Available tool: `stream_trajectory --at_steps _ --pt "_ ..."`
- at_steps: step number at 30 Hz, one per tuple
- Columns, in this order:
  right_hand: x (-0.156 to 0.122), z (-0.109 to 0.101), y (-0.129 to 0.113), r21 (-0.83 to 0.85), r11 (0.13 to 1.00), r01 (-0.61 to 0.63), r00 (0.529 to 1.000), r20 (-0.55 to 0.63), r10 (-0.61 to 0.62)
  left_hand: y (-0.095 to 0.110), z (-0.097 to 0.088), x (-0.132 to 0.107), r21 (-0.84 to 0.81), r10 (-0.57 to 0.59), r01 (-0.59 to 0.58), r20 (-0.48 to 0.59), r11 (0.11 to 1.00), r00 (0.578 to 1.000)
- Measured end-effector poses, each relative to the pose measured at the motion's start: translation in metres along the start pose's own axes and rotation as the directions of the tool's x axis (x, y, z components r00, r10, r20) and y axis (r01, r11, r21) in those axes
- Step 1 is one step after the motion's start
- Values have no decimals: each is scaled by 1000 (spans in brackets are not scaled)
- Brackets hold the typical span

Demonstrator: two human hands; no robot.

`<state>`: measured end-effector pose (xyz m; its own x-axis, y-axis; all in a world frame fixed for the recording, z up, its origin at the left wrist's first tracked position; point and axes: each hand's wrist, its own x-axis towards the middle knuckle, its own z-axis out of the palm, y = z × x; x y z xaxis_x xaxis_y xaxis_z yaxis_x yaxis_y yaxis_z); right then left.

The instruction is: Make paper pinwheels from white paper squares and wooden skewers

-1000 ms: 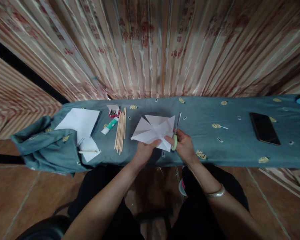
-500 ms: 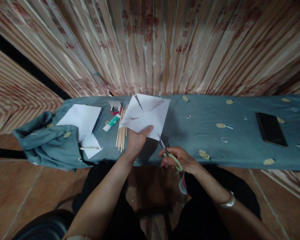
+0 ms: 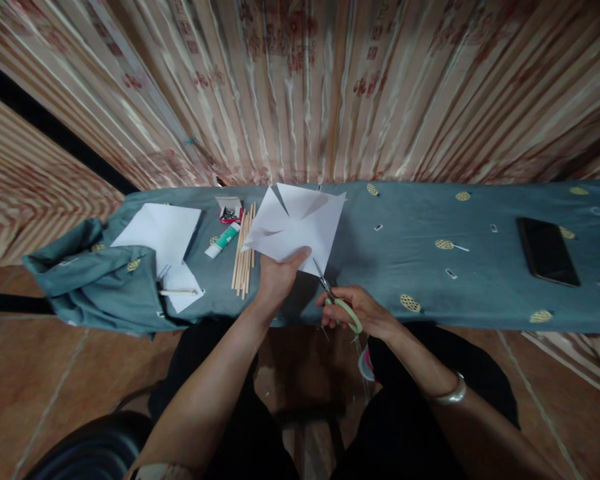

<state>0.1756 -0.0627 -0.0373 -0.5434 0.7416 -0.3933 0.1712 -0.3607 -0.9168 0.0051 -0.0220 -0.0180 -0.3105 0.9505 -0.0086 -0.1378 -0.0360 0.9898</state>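
Note:
My left hand (image 3: 279, 279) grips a white sheet of paper (image 3: 300, 227) by its near edge, thumb on top. Slits run inward from the sheet's corners, and the one at the far left gapes open. My right hand (image 3: 353, 308) is closed round the green handles of a pair of scissors (image 3: 349, 315). The blades reach over the paper's near corner, to the right of my left thumb. Just left of the sheet lies a bundle of thin wooden sticks (image 3: 243, 257), partly under its edge.
A green and white tube (image 3: 223, 241) and a small open box of metal bits (image 3: 229, 212) lie left of the sticks. Farther left are more white papers (image 3: 167, 230), a pen (image 3: 179, 292) and bunched cloth (image 3: 95, 280). A black phone (image 3: 547, 251) rests at right.
The scissor blades have moved up and left, farther onto the paper's near corner. The paper has shifted slightly up and right in view, still in my left hand.

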Motion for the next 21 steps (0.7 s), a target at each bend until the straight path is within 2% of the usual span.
stream_trajectory --at_steps 12,21 --pt "-1 0 -1 -18 1000 -10 1000 3 10 -2 -1 1 13 60 -60 -30 998 998" --pt "-1 0 -2 -9 1000 -15 1000 -2 15 -2 -1 1 10 56 -55 -59 998 997"
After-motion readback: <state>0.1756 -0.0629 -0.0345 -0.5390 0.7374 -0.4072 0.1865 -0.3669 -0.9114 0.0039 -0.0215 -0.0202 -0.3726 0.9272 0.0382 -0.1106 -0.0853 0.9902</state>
